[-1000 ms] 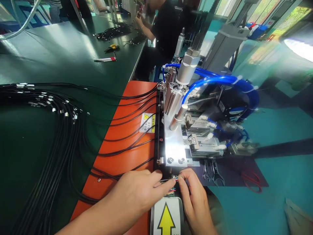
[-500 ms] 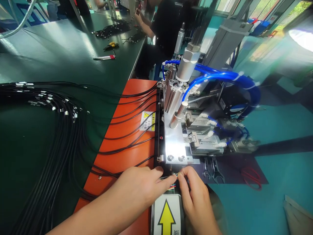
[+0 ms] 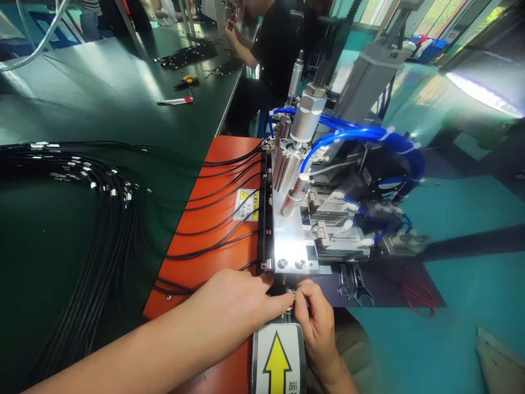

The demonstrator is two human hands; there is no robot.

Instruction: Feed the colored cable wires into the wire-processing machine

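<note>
Right at the front end of the clamping machine (image 3: 289,241), my two hands meet fingertip to fingertip. My left hand (image 3: 240,298) reaches in from the left with its fingers closed at fine coloured wires (image 3: 289,310). My right hand (image 3: 318,314) pinches at the same spot, thumb against bent index finger. My fingers hide most of the wires and their ends. Just below lies a grey-edged cover with a yellow arrow (image 3: 278,355). Several black cables (image 3: 209,254) run from the left across an orange board (image 3: 221,219) into the machine's long slot.
A thick bundle of black cables with metal ends (image 3: 110,230) lies on the dark green table (image 3: 123,109). Farther back are yellow-black pliers (image 3: 187,81) and a red-handled tool (image 3: 176,100). Blue air hoses (image 3: 365,134) arch over the machine. Wrenches (image 3: 356,284) lie at right. A co-worker (image 3: 279,49) sits beyond.
My right hand has shifted slightly left and its fingers have curled in closer. My left hand stays almost in place at the wires. The camera view has moved slightly.
</note>
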